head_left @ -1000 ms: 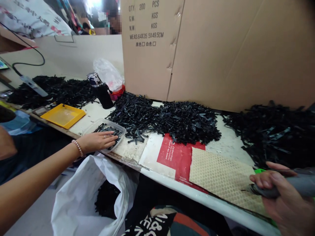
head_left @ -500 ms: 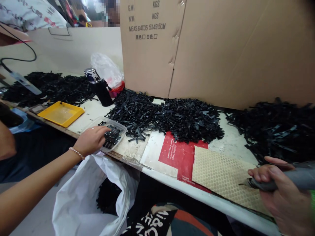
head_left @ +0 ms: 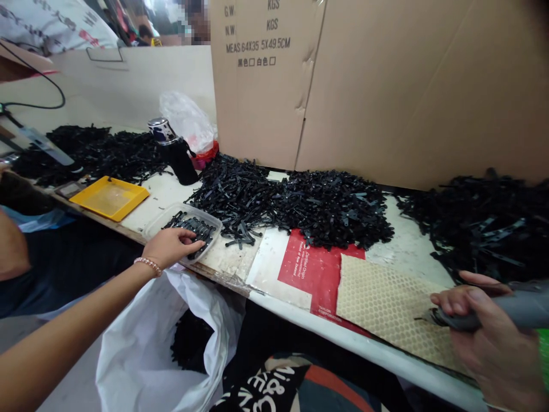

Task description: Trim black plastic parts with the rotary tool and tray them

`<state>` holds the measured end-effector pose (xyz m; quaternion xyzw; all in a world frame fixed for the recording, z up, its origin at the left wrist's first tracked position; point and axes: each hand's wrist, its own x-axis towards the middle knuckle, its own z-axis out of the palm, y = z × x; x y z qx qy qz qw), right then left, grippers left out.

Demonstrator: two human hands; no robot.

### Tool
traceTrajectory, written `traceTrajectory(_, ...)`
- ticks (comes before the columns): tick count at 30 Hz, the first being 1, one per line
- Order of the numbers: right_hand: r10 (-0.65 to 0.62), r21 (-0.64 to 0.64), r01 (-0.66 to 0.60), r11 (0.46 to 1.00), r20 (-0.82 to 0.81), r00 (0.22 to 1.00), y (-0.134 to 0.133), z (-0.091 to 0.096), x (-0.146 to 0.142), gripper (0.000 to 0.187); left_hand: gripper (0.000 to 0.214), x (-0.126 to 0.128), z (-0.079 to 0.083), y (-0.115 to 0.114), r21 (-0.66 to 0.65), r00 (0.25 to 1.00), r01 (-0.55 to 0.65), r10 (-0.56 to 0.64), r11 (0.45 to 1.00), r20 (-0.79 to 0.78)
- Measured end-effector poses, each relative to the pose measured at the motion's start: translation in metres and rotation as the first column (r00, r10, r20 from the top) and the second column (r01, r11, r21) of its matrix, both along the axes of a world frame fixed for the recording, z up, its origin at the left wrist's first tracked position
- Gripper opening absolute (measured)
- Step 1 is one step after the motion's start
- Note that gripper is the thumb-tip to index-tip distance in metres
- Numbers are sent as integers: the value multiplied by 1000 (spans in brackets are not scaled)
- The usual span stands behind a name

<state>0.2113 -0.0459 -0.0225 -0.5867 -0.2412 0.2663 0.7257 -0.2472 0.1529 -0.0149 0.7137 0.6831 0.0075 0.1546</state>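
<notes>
My left hand (head_left: 174, 246) reaches over a clear plastic container (head_left: 151, 224) with small black strips (head_left: 193, 226) in it. Thumb and fingers are bent together at the strips; whatever lies between the fingertips is hidden. At the right edge, my right hand (head_left: 484, 320) is wrapped round a grey electric screwdriver (head_left: 525, 303). Its thin bit points left, above a beige honeycomb-patterned mat (head_left: 386, 297).
Heaps of black strips (head_left: 330, 206) lie along the bench against a big cardboard box (head_left: 364, 86). A yellow tray (head_left: 110, 197) and a dark bottle (head_left: 178, 160) stand left. Below the bench edge hangs a white sack (head_left: 141, 349) with black pieces inside. Another person's arm (head_left: 12, 249) is far left.
My left hand has shifted right within the container, and its fingers have curled from straighter to bent. The right hand and screwdriver stay nearly where they were.
</notes>
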Motion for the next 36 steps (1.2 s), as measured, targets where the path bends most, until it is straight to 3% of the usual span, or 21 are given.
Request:
traceTrajectory(8, -12, -17, 12, 1000, -13, 1000, 0, 5, -1, 37, 40, 10, 4, 2, -35, 999, -32, 32, 999, -9)
traceTrajectory(12, -25, -9, 24, 1000, -9, 1000, -1, 5, -1, 35, 43, 11, 11, 0, 10, 999, -47, 47, 999, 15)
traceTrajectory(16, -14, 2, 14, 1000, 2, 1000, -2, 1, 2, 35, 44, 14, 11, -6, 81, 999, 47, -48, 996, 10)
traceTrajectory(22, -28, 3, 28, 1000, 4, 1000, -4, -1, 2, 34, 43, 20, -1, -10, 86, 988, 153, -152, 984, -22)
traceTrajectory(27, -32, -5, 32, 999, 17, 999, -7, -4, 6, 32, 36, 16, -6, -11, 112, 994, 58, -68, 992, 82)
traceTrajectory(32, -48, -6, 47, 999, -7, 999, -8, -4, 10, 30, 48, 8, -10, -14, -31, 928, -122, 125, 992, 352)
traceTrajectory(36, -59, -18, 59, 998, 9, 998, -6, -1, 10, 28, 46, 6, -14, -14, 11, 945, -65, 58, 998, 322)
